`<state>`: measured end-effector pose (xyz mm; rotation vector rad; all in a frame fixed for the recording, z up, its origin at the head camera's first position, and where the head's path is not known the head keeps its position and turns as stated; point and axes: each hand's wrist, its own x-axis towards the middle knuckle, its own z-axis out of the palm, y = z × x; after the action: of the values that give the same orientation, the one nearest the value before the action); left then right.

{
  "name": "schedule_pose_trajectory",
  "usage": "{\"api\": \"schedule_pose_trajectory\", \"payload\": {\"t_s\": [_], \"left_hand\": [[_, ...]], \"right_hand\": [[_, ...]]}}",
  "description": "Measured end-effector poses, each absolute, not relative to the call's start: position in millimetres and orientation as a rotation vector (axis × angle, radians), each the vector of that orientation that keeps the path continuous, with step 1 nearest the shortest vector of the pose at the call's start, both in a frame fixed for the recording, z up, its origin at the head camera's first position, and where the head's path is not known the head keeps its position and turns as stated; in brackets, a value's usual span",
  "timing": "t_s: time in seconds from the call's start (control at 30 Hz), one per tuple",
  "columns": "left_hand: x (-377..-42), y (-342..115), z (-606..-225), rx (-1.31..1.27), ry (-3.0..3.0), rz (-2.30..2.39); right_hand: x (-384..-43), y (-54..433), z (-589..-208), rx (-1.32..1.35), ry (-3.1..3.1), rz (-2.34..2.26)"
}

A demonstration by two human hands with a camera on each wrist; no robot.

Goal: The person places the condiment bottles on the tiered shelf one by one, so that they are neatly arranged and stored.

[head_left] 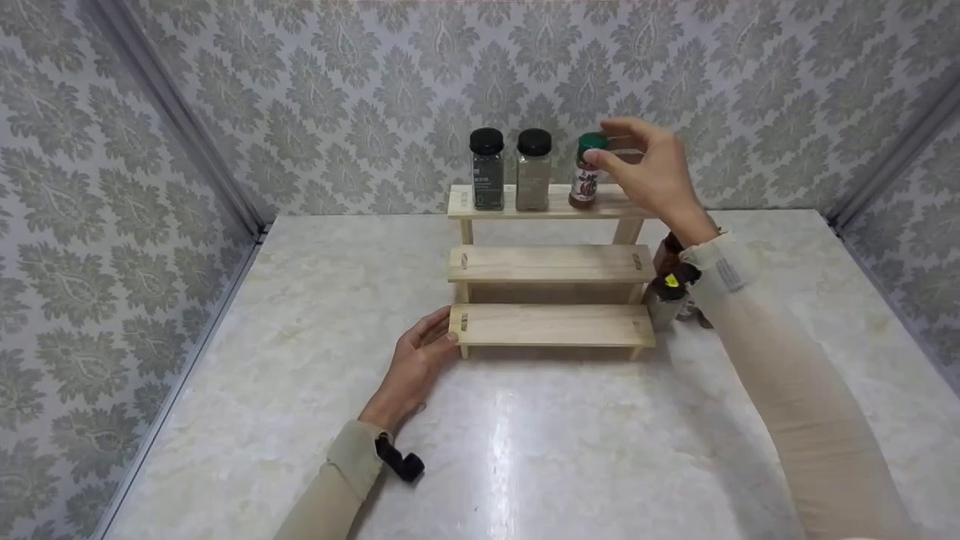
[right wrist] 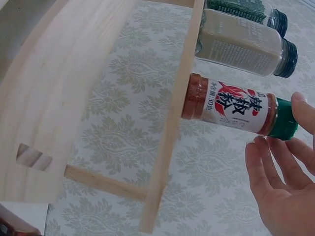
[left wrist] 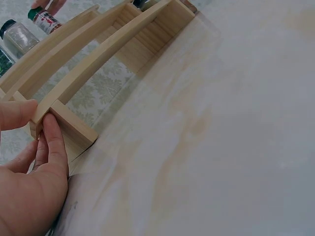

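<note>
A three-step wooden rack [head_left: 551,262] stands on the table. On its top step is a small jar of red chili powder [head_left: 584,184] with a green cap, standing upright. My right hand [head_left: 654,174] pinches that cap between thumb and fingers; in the right wrist view the jar's base [right wrist: 192,97] is at the top board. Left of it on the same step stand a jar of pale powder [head_left: 533,180] and a jar of dark green flakes [head_left: 488,180], both black-capped. My left hand [head_left: 420,364] grips the left end of the lowest step, thumb above and fingers beneath.
Beside the rack's right end, partly behind my right forearm, stand a black-capped jar [head_left: 664,304] and a reddish-brown jar [head_left: 665,256]. A patterned wall [head_left: 360,150] rises behind the rack. The marbled table [head_left: 315,300] stretches to both sides.
</note>
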<state>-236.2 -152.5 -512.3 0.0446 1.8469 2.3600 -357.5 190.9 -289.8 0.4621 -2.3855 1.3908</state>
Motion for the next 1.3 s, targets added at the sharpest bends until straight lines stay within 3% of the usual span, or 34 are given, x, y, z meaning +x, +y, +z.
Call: {"api": "schedule_pose_trajectory", "payload": {"t_s": [0.57,1.3], "left_hand": [[-240,-153,-513,0.045,1.827,2.373],[-235,-150,-512,0.033,1.849,2.353]], "right_hand": [[-324,237,-292,0.451,-2.377,1.247],[-280,340,-362,0.284,-2.517,1.133]]}}
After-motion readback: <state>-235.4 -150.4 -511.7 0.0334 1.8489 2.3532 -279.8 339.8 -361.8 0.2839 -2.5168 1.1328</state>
